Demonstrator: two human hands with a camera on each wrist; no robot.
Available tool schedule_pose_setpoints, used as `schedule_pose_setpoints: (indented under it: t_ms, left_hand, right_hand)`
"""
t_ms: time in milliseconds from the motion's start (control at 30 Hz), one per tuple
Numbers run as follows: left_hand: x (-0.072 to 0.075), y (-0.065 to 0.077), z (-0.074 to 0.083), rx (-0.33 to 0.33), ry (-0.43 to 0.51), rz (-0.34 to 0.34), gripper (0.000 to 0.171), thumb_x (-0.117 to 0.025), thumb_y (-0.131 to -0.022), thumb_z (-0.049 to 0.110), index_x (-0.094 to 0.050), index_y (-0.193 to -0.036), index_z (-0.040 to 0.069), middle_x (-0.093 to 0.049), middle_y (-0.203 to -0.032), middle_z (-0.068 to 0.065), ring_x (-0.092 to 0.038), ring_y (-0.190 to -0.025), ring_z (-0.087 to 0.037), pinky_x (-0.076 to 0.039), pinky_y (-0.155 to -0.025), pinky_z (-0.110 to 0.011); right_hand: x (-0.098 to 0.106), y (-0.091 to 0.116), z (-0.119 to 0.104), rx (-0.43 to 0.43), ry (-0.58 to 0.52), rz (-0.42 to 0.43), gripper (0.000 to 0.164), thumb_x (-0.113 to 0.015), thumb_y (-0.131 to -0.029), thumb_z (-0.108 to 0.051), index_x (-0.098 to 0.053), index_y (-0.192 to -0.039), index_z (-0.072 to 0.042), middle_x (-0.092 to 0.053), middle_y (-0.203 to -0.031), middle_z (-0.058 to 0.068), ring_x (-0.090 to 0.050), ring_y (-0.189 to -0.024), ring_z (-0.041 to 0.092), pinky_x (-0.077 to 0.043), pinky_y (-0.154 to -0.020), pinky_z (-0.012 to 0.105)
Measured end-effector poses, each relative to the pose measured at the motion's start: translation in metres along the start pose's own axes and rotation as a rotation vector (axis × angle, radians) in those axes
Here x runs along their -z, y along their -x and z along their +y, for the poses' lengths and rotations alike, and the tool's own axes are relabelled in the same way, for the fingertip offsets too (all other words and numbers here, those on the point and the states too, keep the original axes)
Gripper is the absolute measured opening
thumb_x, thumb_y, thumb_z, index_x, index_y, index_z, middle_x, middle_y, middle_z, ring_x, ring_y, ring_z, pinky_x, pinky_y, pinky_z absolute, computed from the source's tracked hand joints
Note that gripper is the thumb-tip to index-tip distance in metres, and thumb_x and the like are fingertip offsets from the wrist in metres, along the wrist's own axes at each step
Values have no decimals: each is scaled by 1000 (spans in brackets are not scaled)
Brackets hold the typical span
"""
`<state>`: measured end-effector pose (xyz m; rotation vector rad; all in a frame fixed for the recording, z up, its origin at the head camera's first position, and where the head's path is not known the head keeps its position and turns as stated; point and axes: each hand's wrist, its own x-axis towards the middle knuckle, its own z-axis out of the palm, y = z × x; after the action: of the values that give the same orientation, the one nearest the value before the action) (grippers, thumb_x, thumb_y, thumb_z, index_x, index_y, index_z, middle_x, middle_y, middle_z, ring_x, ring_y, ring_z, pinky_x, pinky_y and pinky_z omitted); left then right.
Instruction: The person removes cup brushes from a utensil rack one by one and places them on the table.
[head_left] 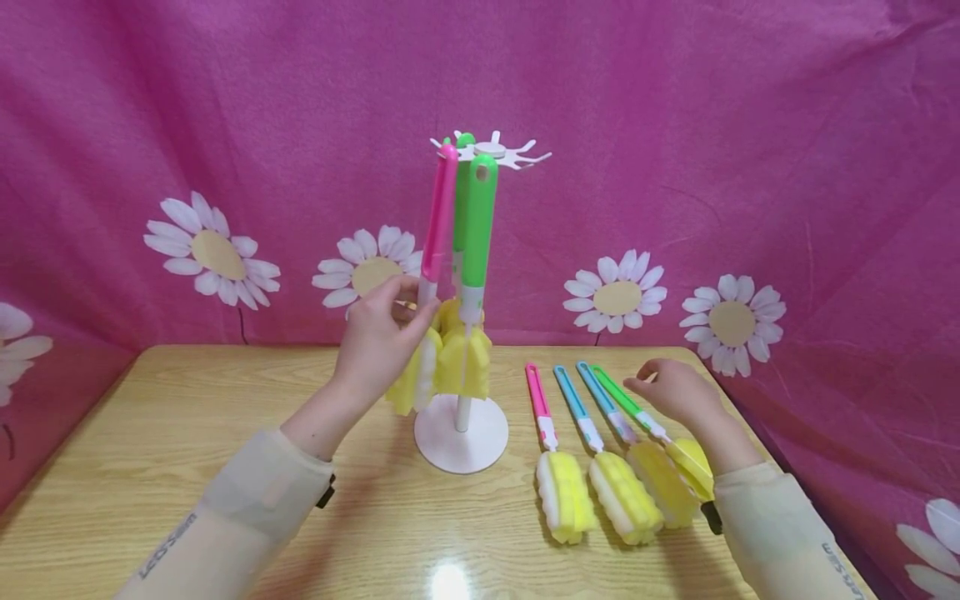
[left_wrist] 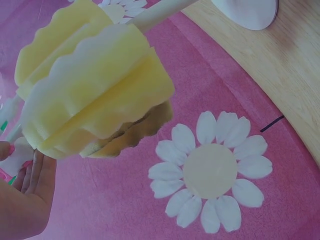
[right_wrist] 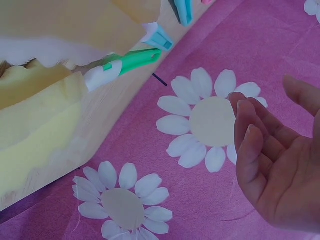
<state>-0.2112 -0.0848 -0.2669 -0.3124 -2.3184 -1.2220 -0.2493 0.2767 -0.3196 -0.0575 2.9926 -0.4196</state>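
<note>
In the head view my left hand (head_left: 367, 337) pinches the white neck of a pink-handled sponge bottle brush (head_left: 440, 212), whose tip is up at the white hanging stand (head_left: 517, 157). Whether its hole is on a hook cannot be told. Green-handled brushes (head_left: 478, 233) hang beside it, yellow sponges down. From the left wrist view, yellow sponge heads (left_wrist: 100, 95) are close, with the fingers at the brush necks. My right hand (head_left: 682, 396) hovers above the table's right side by a green-handled brush (head_left: 626, 396); its fingers are loosely bent and hold nothing in the right wrist view.
Several brushes lie on the wooden table (head_left: 247, 400), including a pink-handled one (head_left: 538, 400) and a blue-handled one (head_left: 576, 404), with sponges toward me. The stand's round white base (head_left: 450, 446) is left of them. A pink daisy-print cloth (head_left: 675, 167) hangs behind.
</note>
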Motion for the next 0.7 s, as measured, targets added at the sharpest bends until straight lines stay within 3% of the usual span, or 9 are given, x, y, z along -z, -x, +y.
schedule_pose_setpoints:
  t_ms: [333, 700]
  left_hand:
    - [8, -1, 0, -21, 14, 40, 26, -66, -87, 16, -62, -108, 1, -67, -99, -13, -67, -78, -25, -56, -72, -36]
    - [19, 5, -17, 44, -1, 89, 24, -66, -86, 17, -64, -106, 3, -68, -95, -13, -69, -76, -25, -56, -70, -37]
  right_hand:
    - [-1, -1, 2, -24, -10, -28, 45, -57, -89, -40, -61, -108, 1, -65, -104, 20, -59, -87, 30, -48, -71, 43]
    - [-1, 3, 0, -15, 4, -24, 44, -56, -90, -38, -61, -107, 2, -65, -104, 21, -60, -87, 30, -48, -69, 44]
